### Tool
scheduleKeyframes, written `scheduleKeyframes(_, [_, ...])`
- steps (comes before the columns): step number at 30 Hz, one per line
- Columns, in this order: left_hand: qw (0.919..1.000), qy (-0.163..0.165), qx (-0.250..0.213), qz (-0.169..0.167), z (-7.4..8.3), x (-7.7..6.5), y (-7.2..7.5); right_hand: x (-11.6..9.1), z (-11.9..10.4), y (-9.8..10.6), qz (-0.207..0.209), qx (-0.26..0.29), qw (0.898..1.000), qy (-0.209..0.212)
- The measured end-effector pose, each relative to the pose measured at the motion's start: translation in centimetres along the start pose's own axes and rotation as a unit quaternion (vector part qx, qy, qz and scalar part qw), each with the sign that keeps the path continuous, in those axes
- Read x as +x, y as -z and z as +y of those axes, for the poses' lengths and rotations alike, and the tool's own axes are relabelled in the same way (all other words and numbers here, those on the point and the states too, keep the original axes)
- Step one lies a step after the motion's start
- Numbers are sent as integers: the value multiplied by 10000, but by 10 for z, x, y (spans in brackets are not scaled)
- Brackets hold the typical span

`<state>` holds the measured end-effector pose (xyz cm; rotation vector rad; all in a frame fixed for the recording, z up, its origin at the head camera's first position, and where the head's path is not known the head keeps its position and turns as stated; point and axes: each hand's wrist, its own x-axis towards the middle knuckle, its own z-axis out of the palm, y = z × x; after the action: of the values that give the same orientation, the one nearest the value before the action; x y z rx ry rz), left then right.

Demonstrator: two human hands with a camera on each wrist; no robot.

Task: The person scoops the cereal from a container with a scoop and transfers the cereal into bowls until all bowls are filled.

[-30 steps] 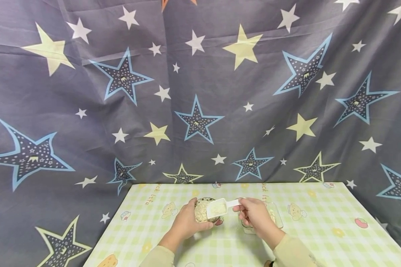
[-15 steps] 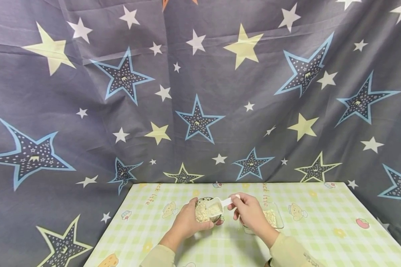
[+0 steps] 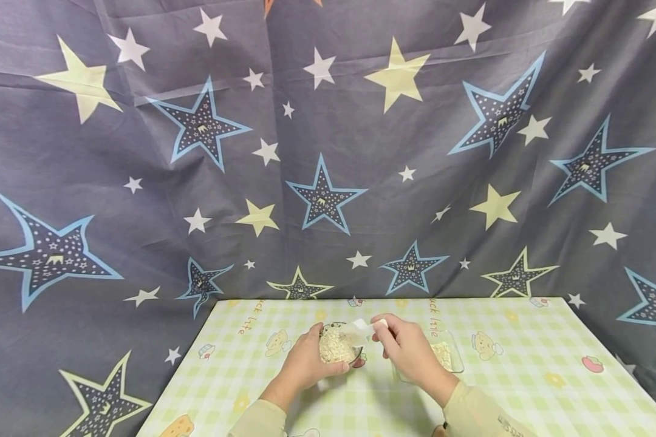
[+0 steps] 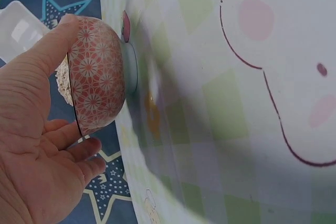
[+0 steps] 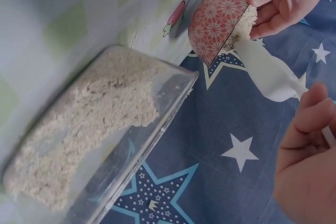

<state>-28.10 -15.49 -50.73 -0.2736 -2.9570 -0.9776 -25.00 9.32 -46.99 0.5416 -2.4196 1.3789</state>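
My left hand (image 3: 305,363) grips a small bowl by its side, thumb on the near side and fingers round the far side. Outside, the bowl (image 4: 97,72) is red with white flowers; its foot is down at the tablecloth. Pale oat flakes (image 3: 333,347) fill it. Between its thumb and fingers my right hand (image 3: 410,352) pinches the handle of a white plastic scoop (image 5: 265,72). The scoop is tipped over the bowl's right side, its mouth down at the flakes. Below and beside the right hand stands a clear rectangular container (image 3: 458,358), partly hidden by that hand.
More flakes (image 5: 100,103) lie in the clear container, piled unevenly. A few crumbs are scattered on the cloth near the bowl. The table wears a green checked cloth (image 3: 525,388) with printed figures. A dark star-patterned curtain (image 3: 328,255) hangs behind the table.
The scoop, earlier held level with flakes in it, has moved left over the bowl and turned over. My right hand rotated with it. The left hand and bowl have stayed put.
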Motion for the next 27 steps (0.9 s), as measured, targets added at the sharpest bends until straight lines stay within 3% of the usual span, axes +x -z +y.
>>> scheduleKeyframes(6, [10000,-39,-10,22,1,-1,0,-3,2,0,138,-719,9901,1195])
scheduleKeyframes(14, [10000,-24,-26,39,0,0,-1,-7,3,-1,650,-1942,9460,2513])
scheduleKeyframes(19, [9999,-53,-16,85,-2,1,-3,-8,5,-2,707,-2079,9329,2854])
scheduleKeyframes(27, [9999,-104,-58,99,-2,0,-3,-8,4,-1,777,-1950,9350,2858])
